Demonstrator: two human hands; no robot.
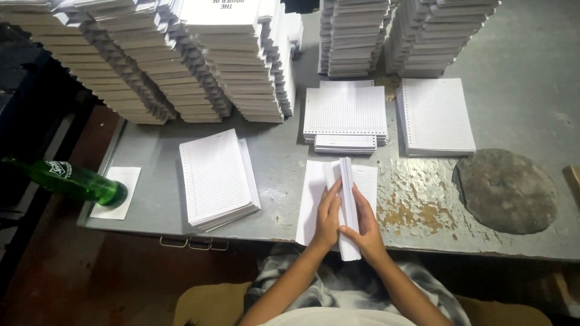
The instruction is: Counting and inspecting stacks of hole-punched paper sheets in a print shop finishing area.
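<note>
Left hand point(327, 217) and right hand point(362, 226) clasp an upright sheaf of paper point(347, 205) by its sides — light, floppy, likely slippery.

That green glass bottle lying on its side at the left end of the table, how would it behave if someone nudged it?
The green bottle lies on its side, half over the table edge, its base on a white paper slip, so it would probably roll. Being glass, it may break if it drops. Its smooth, shiny surface looks slippery.
</note>
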